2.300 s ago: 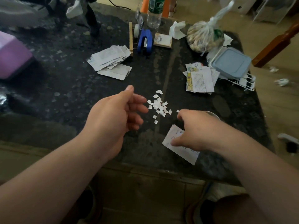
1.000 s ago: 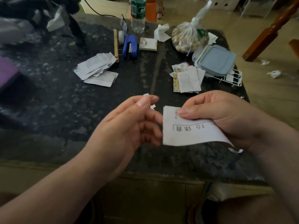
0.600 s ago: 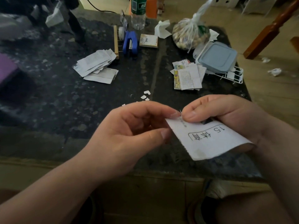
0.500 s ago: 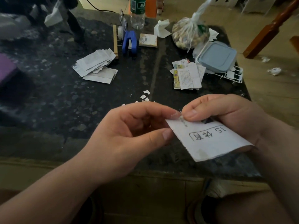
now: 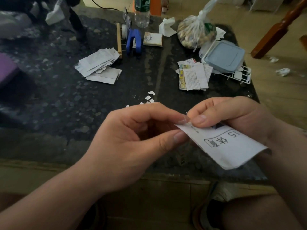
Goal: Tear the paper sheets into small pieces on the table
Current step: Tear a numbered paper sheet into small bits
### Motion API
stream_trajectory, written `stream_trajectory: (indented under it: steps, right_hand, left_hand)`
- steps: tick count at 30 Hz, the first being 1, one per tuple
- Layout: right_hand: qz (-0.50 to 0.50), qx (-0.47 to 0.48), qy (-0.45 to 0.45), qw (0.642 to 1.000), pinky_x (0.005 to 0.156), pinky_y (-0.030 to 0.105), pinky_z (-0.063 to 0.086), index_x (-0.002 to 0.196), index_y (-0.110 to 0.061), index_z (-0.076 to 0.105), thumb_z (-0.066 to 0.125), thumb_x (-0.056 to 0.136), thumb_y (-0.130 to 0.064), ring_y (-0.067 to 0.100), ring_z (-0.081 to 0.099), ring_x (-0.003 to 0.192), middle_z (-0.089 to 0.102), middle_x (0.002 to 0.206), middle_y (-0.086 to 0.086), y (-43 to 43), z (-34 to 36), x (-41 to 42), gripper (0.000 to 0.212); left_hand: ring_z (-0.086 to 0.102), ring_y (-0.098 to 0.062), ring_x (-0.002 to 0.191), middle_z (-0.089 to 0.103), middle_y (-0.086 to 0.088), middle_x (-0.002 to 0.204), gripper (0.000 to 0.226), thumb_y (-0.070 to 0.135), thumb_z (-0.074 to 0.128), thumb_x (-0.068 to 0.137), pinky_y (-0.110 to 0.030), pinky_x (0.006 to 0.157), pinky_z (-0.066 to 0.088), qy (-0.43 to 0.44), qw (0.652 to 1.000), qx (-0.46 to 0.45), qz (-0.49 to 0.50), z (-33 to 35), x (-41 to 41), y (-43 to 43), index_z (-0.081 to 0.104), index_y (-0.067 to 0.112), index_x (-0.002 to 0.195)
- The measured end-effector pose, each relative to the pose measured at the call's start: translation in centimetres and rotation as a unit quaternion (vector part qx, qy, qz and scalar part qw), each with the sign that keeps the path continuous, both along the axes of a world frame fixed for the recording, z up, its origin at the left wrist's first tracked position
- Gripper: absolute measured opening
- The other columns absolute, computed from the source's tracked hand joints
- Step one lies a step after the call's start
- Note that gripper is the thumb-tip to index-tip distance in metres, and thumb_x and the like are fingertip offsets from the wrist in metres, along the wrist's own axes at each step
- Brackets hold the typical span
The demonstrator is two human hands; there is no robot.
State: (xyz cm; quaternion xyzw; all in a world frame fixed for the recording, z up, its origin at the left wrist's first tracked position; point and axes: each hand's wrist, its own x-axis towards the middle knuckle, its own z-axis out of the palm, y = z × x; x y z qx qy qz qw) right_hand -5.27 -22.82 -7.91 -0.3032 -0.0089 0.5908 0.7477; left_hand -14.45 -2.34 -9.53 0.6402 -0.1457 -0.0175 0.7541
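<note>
A white paper slip (image 5: 229, 146) with printed characters is held above the near edge of the dark table (image 5: 66, 105). My left hand (image 5: 131, 138) pinches its upper left corner between thumb and forefinger. My right hand (image 5: 232, 117) pinches the same top edge right beside it, fingertips nearly touching. Small torn pieces (image 5: 149, 98) lie on the table just beyond my left hand, partly hidden by it. One stack of paper sheets (image 5: 99, 65) lies at mid left, another stack (image 5: 194, 77) at mid right.
At the back stand a blue stapler (image 5: 133, 41), a small notepad (image 5: 152, 39), a water bottle (image 5: 142, 12) and a tied plastic bag (image 5: 196, 34). A grey-lidded box (image 5: 222, 55) sits on a white wire rack (image 5: 239, 77) at the right edge. A purple object (image 5: 6, 68) lies far left.
My right hand picked the slip up from the table and raised it. My left hand closed in and took hold of its corner. In the last half second the hands barely moved.
</note>
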Motion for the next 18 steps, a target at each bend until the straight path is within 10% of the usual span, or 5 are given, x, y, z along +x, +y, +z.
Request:
stream_trajectory:
  steps: [18]
  right_hand:
    - [0.091,-0.08,-0.123,0.985,0.047,0.017,0.052,0.083,-0.001,0.073,0.061,0.088,-0.007,0.012,0.066,0.052,0.067,0.066,0.012,-0.01,0.44,-0.32,0.014]
  left_hand:
    - [0.07,-0.019,0.074,0.074,0.001,0.085,0.007,0.014,0.075,0.087,-0.026,0.069,0.054,-0.068,0.994,0.082,0.027,0.15,-0.1,-0.22,0.077,0.011,0.092]
